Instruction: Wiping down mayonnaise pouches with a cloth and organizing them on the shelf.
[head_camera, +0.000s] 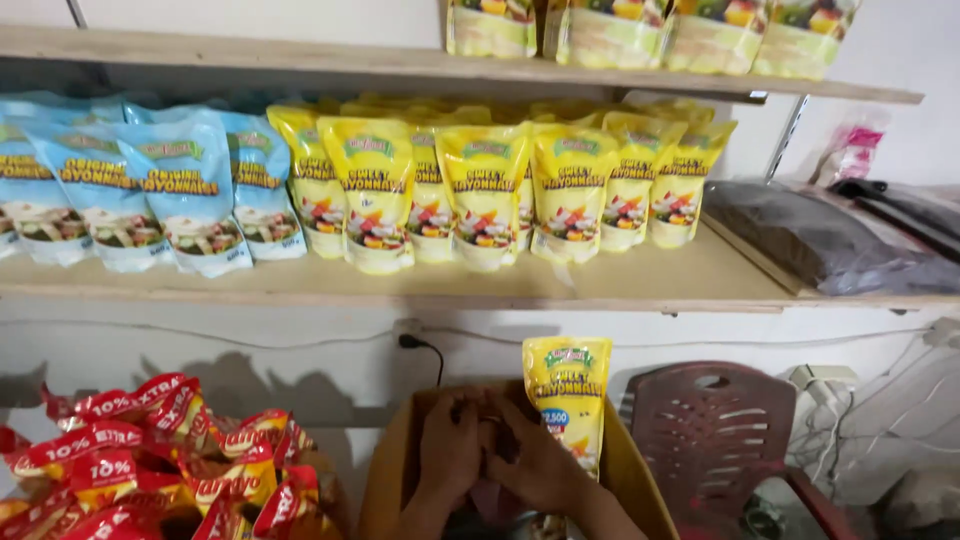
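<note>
Inside the open cardboard box (385, 470) below the shelf's (400, 282) front edge, the left hand (448, 450) and right hand (535, 462) press together, fingers curled; what they grip cannot be told. A yellow pouch (567, 392) stands upright at the box's far right corner, touching the right hand.

On the middle shelf (400, 285) I see a row of light blue pouches (150, 190) at the left and yellow pouches (490, 190) crowded beside them to the right, all upright. More yellow-green pouches (650, 35) stand on the top shelf (300, 55). Below, one yellow pouch (567, 395) stands upright in the brown cardboard box (385, 480), just beside my right hand (535, 465). At lower left lies a heap of red and yellow sachets (150, 460). A pink-printed clear bag (850, 150) sits far right.
</note>
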